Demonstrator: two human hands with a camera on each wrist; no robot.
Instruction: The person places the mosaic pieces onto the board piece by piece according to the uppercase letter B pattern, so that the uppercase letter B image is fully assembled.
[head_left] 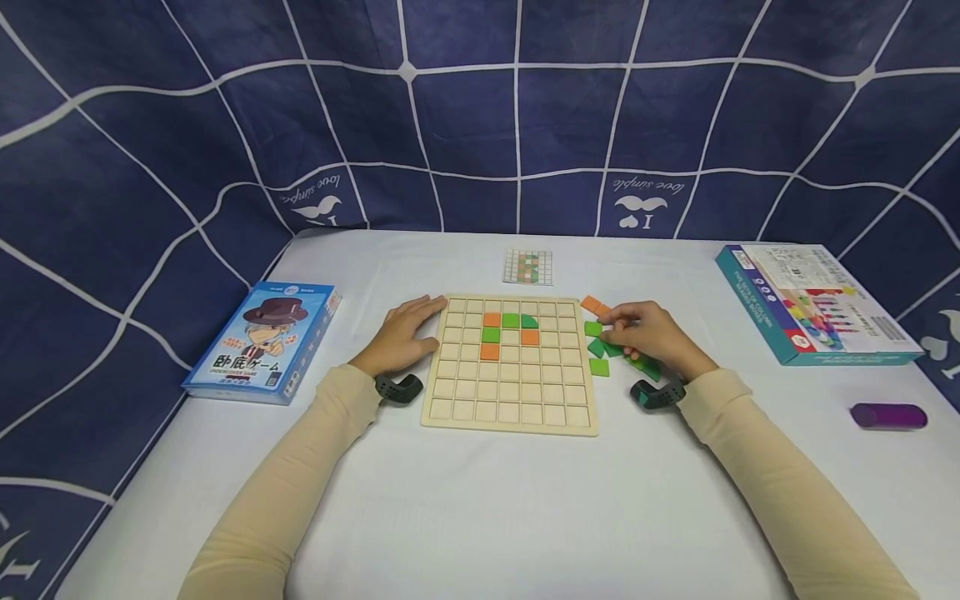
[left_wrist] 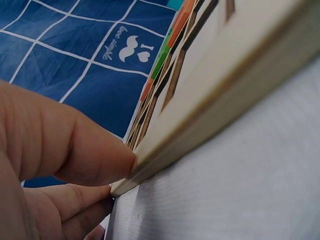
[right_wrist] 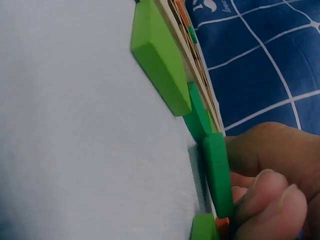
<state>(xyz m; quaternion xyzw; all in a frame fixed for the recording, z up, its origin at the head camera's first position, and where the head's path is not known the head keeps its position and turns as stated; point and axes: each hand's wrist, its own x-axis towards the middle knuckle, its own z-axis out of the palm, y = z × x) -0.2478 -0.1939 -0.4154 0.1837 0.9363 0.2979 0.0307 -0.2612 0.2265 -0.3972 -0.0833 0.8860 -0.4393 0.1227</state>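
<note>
One gridded wooden board (head_left: 508, 390) | left fingers (head_left: 412, 312), extended, touch its edge | right fingers (right_wrist: 272, 186) pinch flat green tile (right_wrist: 217, 175)

Flat gridded board (head_left: 508, 390), green tiles (head_left: 598, 367) beside it

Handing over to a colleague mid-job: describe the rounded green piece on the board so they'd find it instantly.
On the white table, find the wooden grid board. In the filled row nearest the patterned card, look just right of the light green tile. The dark green tile there has a rounded corner; its neighbours are square.
</note>
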